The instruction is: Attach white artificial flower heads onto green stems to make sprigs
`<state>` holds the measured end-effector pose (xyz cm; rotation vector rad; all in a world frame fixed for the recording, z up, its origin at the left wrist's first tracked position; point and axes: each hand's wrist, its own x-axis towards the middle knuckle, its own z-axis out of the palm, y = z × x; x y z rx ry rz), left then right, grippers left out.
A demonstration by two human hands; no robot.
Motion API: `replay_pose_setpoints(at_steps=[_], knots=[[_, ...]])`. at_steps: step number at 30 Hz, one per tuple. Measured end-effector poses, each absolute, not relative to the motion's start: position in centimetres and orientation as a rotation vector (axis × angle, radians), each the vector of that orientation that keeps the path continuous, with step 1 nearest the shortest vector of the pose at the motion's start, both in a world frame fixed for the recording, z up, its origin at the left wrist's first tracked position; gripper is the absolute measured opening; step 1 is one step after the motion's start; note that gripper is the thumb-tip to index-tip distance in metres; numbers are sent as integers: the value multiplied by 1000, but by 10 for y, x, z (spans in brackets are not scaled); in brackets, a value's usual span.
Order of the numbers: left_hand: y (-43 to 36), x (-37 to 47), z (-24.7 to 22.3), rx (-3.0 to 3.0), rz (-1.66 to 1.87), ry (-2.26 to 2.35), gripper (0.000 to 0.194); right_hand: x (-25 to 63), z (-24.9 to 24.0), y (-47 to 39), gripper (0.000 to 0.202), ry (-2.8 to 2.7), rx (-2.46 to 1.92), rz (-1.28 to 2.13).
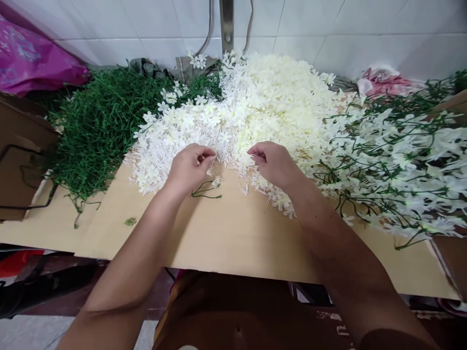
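Note:
My left hand [191, 167] is over the edge of a pile of small white flower pieces [171, 141], thumb and fingers pinched together. Just below it is a branched green plastic stem [206, 195] with a small white flower [217, 182] at one tip; whether the hand holds this stem I cannot tell. My right hand [273, 163] is at the front of a heap of cream artificial petals [280, 107], its thumb and fingertips also pinched. Anything between the fingertips of either hand is too small to make out. Loose white bits [243, 188] lie between the hands.
A mound of green plastic stems [102, 116] is at the left, beside a cardboard box [22, 160] and a magenta bag [36, 58]. Finished-looking white flower sprays [408, 165] cover the right side. The cardboard-topped table [233, 243] backs onto a tiled wall [328, 29].

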<state>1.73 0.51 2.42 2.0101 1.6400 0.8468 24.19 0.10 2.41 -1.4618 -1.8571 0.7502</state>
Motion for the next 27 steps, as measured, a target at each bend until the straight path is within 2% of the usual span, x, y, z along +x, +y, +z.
replay_pose_setpoints(at_steps=[6, 11, 14, 19, 23, 27], knots=[[48, 55, 19, 2321, 600, 1832, 29, 245, 34, -2, 17, -1906, -1454, 538], [62, 56, 18, 2169, 819, 1837, 14, 246, 41, -3, 15, -1818, -1487, 365], [60, 50, 29, 1793, 1071, 1694, 5, 246, 40, -2, 10, -1699, -1358, 578], [29, 48, 45, 1148, 1174, 1253, 16, 242, 36, 1, 13, -1375, -1149, 1077], [-3, 51, 42, 846, 1089, 1041, 30, 231, 25, 2, 27, -1118, -1044, 1382], [-17, 54, 33, 707, 1064, 990, 31, 218, 11, -2, 43, -903, -963, 1599]])
